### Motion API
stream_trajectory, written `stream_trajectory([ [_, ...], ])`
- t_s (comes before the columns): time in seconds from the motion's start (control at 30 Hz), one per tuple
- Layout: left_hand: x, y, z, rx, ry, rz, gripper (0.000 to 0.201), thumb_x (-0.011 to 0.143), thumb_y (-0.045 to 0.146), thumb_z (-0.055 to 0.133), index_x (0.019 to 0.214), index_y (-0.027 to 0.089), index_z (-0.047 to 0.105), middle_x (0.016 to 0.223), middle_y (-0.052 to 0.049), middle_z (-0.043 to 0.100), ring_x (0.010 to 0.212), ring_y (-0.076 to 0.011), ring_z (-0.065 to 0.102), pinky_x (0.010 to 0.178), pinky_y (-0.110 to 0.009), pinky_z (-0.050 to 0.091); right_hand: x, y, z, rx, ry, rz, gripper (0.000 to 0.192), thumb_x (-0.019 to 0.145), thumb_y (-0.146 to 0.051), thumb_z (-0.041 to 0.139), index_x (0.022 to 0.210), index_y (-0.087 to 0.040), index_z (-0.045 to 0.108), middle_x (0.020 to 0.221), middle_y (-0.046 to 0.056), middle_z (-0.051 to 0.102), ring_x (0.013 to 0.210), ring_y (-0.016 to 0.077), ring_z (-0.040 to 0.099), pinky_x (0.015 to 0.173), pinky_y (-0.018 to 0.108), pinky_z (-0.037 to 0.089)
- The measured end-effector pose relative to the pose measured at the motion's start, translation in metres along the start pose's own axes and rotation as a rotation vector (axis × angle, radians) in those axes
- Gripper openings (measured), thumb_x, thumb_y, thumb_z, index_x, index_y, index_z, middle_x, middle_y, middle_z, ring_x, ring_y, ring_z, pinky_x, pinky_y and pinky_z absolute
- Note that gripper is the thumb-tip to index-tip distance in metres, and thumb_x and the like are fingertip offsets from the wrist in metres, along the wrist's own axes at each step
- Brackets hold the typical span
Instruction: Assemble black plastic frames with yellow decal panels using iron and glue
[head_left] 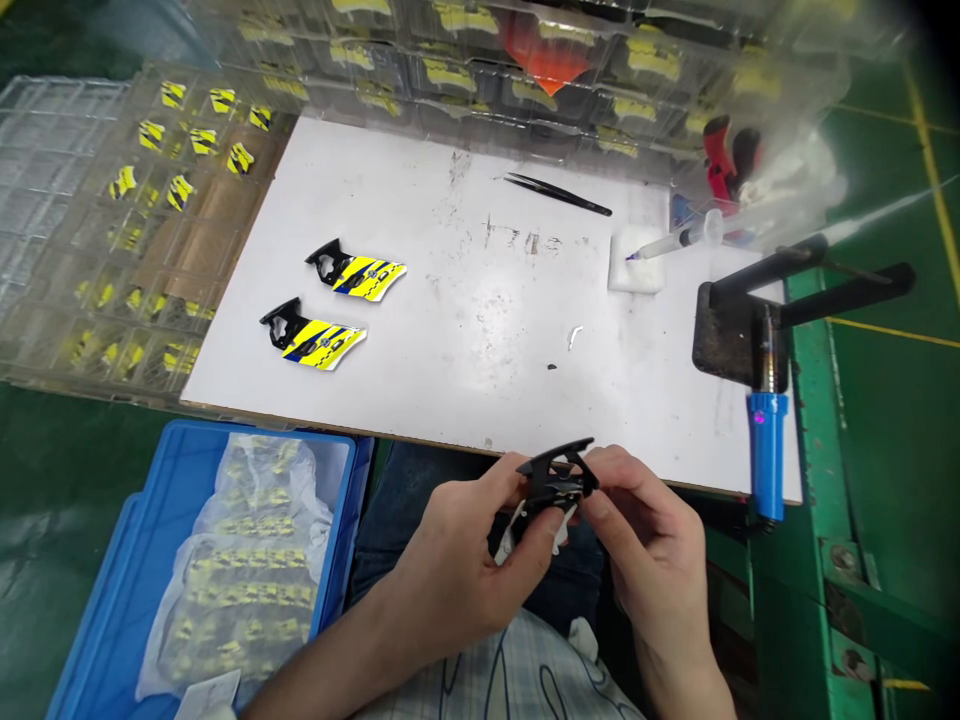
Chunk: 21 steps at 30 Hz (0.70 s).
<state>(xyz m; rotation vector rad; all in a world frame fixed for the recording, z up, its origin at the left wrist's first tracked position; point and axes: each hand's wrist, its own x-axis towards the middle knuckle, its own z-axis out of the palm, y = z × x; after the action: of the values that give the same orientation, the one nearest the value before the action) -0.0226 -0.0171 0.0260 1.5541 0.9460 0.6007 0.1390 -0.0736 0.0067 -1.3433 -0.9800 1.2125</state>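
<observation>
Over the near edge of the white board, my left hand [487,545] is closed around a black plastic part with a white underside [556,482]. My right hand [649,545] pinches the right end of the same black part between thumb and forefinger. Whether a smaller piece sits in that pinch is hidden. Two black parts with yellow, blue and white decorated panels lie to the left on the board: one farther back [367,277], one closer [322,343].
On the white board [420,380] lie black tweezers [559,193] and small scraps. A white foam block [637,265], a pen-like syringe, a black stand [731,340] and a blue-handled soldering iron [768,440] stand right. Clear trays [142,240] and a blue bin [337,540] flank the left.
</observation>
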Motion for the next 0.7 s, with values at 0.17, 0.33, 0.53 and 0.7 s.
stream_trajectory([
  [0.17,0.0023,-0.0008,-0.0009,0.022,-0.034,0.035,0.011,0.094,0.018,0.053,0.086,0.015,0.06,0.068,0.004,0.055,0.055,-0.0086,0.046,0.052,-0.022,0.034,-0.0022,0.0019,-0.0019,-0.029,0.019,0.007,0.009,0.102,-0.026,0.059,0.098,-0.028,0.066,0.082,-0.003,0.057,0.071,0.0111,0.056,0.065,0.024,0.044],
  [0.33,0.0037,-0.0009,-0.0023,-0.017,-0.072,-0.04,0.027,0.09,0.021,0.056,0.064,0.017,0.049,0.058,0.006,0.044,0.054,-0.008,0.04,0.051,-0.022,0.028,-0.0042,0.0018,-0.0043,-0.022,0.017,0.025,0.012,0.102,-0.031,0.059,0.092,-0.028,0.064,0.082,-0.003,0.054,0.075,0.0129,0.05,0.063,0.025,0.039],
  [0.53,0.005,-0.001,-0.0051,-0.223,-0.192,-0.232,0.027,0.091,0.032,0.053,0.069,0.017,0.054,0.058,0.005,0.043,0.053,-0.0093,0.038,0.05,-0.023,0.029,-0.0022,0.0019,-0.0031,-0.013,0.006,0.035,0.013,0.102,-0.03,0.059,0.089,-0.027,0.063,0.08,-0.003,0.052,0.073,0.0127,0.048,0.062,0.025,0.037],
  [0.7,0.0045,-0.0029,-0.0044,-0.323,-0.225,-0.291,0.03,0.093,0.037,0.052,0.075,0.014,0.059,0.058,0.004,0.044,0.051,-0.0093,0.038,0.048,-0.024,0.029,-0.0022,0.0036,-0.0028,0.002,0.001,0.051,0.014,0.102,-0.029,0.059,0.088,-0.026,0.062,0.078,-0.003,0.052,0.07,0.0129,0.047,0.06,0.026,0.036],
])
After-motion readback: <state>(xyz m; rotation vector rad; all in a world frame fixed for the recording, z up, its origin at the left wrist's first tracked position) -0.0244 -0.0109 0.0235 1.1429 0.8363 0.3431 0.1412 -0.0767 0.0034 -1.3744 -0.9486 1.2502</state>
